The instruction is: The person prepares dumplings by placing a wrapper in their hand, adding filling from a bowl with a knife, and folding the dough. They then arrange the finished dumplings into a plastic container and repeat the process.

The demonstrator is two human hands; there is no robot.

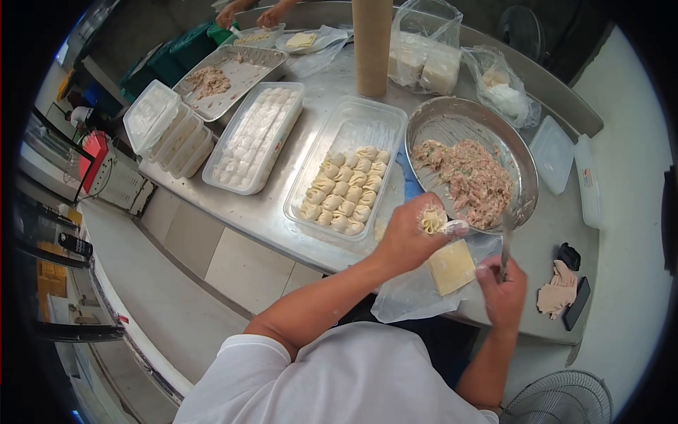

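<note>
My left hand (417, 237) is closed around a gathered dumpling (433, 220), whose pleated top shows between thumb and fingers. In my right hand (503, 286) is a thin metal spatula (506, 240), held upright by the near rim of a round metal pan (530, 173). Minced filling (470, 173) lies in that pan. Below my left hand a stack of square wrappers (452, 267) rests on a plastic sheet (409, 300). Left of the pan, rows of folded dumplings (342, 191) sit in a clear plastic container (288, 205).
Further left are a second filled container (244, 185), stacked lidded boxes (166, 131) and a tray (258, 71) with filling. A brown column (372, 49) rises behind. Another person's hands (272, 15) work at the far edge. A phone (577, 304) lies at right, above a fan (558, 399).
</note>
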